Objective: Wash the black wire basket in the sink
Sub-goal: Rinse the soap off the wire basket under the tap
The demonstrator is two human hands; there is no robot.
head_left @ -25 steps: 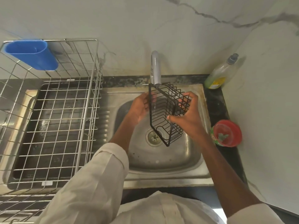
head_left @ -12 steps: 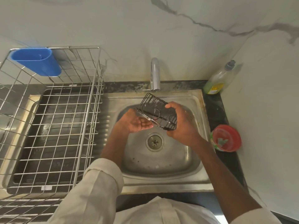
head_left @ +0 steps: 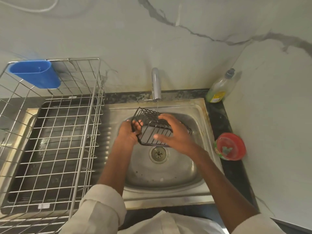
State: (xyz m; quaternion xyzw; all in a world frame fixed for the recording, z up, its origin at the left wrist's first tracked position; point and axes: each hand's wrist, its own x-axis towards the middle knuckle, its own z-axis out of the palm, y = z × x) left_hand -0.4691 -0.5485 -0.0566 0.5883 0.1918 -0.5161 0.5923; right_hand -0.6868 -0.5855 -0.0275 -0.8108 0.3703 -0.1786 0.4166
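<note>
The black wire basket (head_left: 152, 125) is held upside down over the steel sink (head_left: 199, 108), just above the drain. A thin stream of water falls from the tap (head_left: 156, 83) onto its far side. My left hand (head_left: 130, 134) grips the basket's left rim with curled fingers. My right hand (head_left: 172, 132) lies spread across the basket's upturned bottom, fingers straight, thumb pointing left along the near side. The basket's right end is partly hidden behind that hand.
A steel wire dish rack (head_left: 70, 132) with a blue plastic holder (head_left: 35, 75) fills the drainboard on the left. A dish soap bottle (head_left: 219, 88) stands at the back right corner, and a red tub (head_left: 230, 146) sits on the dark counter right of the sink.
The basket has been turned from upright on edge to bottom-up under the tap. My left hand now grips its rim, and my right hand has opened flat over it. Water now runs.
</note>
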